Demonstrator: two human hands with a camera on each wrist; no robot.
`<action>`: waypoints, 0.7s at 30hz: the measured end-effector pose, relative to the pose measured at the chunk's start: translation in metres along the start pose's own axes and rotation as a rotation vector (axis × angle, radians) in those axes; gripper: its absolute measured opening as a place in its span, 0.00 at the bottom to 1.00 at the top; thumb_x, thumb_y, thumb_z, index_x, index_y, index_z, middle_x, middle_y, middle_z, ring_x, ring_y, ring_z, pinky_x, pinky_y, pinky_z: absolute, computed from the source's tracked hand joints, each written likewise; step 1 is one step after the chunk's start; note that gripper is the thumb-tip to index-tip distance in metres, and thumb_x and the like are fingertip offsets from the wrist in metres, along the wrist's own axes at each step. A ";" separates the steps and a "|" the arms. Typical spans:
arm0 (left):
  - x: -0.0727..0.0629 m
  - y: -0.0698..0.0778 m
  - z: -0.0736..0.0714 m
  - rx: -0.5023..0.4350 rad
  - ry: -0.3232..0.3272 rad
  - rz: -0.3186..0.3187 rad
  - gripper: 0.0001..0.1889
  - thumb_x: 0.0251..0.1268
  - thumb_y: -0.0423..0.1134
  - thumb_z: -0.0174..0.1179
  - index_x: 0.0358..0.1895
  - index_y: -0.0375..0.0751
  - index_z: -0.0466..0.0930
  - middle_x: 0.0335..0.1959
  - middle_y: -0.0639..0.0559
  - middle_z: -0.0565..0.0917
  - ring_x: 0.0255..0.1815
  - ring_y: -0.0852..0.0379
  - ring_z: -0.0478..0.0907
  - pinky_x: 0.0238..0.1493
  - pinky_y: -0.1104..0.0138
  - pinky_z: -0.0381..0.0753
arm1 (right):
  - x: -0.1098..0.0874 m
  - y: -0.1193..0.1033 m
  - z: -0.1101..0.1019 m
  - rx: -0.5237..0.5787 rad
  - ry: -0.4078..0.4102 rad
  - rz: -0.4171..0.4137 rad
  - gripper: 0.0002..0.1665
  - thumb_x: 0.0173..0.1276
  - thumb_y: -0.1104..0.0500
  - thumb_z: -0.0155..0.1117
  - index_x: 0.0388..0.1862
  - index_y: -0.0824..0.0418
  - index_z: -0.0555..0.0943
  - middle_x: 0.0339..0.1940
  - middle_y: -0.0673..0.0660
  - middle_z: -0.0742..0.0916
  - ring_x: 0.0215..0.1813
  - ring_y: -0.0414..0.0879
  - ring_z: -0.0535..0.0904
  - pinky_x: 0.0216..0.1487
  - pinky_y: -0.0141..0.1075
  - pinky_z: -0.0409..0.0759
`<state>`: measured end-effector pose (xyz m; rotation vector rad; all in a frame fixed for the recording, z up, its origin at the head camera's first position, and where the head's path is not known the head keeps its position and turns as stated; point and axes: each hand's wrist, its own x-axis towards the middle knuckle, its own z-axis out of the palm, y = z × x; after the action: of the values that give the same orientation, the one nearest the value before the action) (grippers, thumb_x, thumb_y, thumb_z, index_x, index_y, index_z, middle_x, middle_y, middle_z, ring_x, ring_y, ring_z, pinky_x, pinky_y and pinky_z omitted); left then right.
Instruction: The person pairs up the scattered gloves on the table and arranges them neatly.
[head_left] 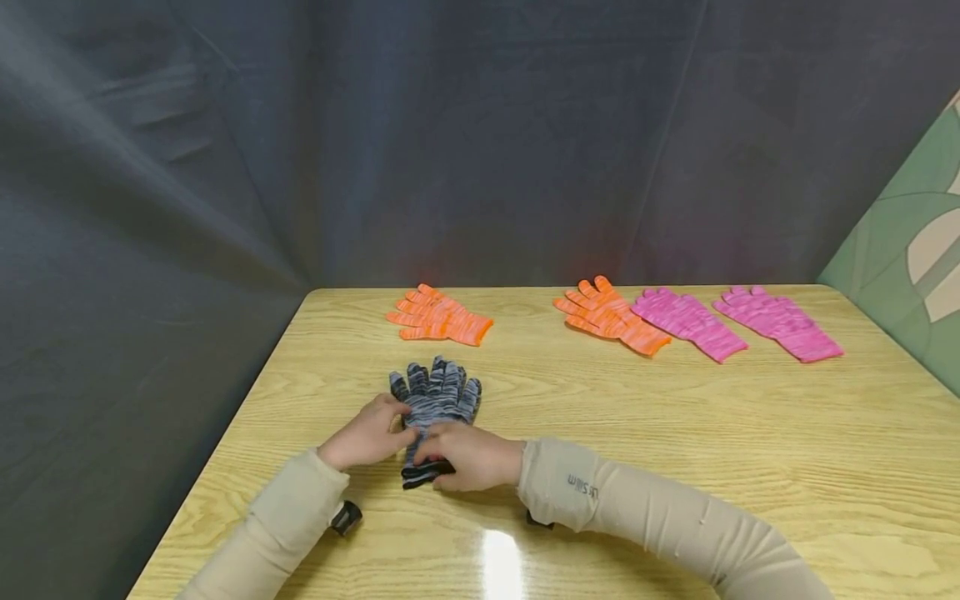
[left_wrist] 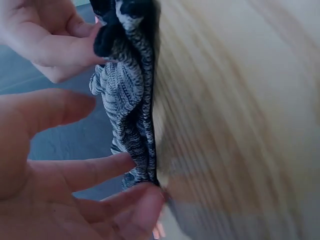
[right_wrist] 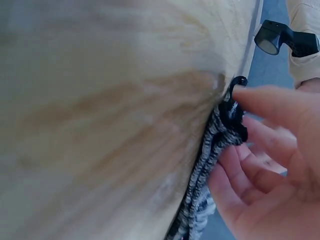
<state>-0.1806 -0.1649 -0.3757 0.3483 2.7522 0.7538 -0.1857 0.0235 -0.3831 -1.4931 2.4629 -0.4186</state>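
A pair of black-and-grey knit gloves lies stacked on the table, fingers pointing away and black cuffs toward me. My right hand is over the cuff end. In the right wrist view its thumb and curled fingers pinch the bunched black cuff. At the gloves' left edge is my left hand. Its spread fingers touch the side of the gloves in the left wrist view, while the thumb stands apart from the knit.
Farther back on the wooden table lie an orange glove and another orange glove. A pink glove touches or overlaps the second one, and another pink glove lies at its right. A dark curtain hangs behind.
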 end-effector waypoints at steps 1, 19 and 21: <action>-0.001 0.001 0.000 0.027 0.010 0.003 0.24 0.65 0.41 0.55 0.59 0.26 0.70 0.57 0.32 0.69 0.55 0.40 0.71 0.53 0.49 0.73 | -0.001 0.000 -0.001 0.005 -0.010 -0.005 0.20 0.61 0.56 0.66 0.53 0.55 0.79 0.45 0.51 0.81 0.42 0.37 0.74 0.45 0.26 0.73; -0.029 0.042 0.025 0.317 0.062 0.333 0.14 0.55 0.41 0.66 0.44 0.41 0.82 0.39 0.48 0.80 0.36 0.55 0.79 0.36 0.64 0.80 | 0.001 0.064 -0.043 0.072 0.202 0.479 0.13 0.65 0.60 0.60 0.45 0.66 0.80 0.31 0.58 0.85 0.30 0.44 0.78 0.32 0.35 0.76; -0.031 0.043 0.028 0.356 0.060 0.340 0.16 0.53 0.41 0.67 0.45 0.41 0.82 0.39 0.48 0.81 0.37 0.54 0.80 0.37 0.64 0.81 | 0.003 0.069 -0.039 0.068 0.190 0.489 0.10 0.64 0.60 0.61 0.40 0.66 0.81 0.29 0.57 0.84 0.28 0.43 0.76 0.31 0.33 0.74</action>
<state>-0.1360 -0.1254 -0.3708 0.8962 2.9164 0.3400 -0.2577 0.0558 -0.3716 -0.8091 2.8065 -0.5560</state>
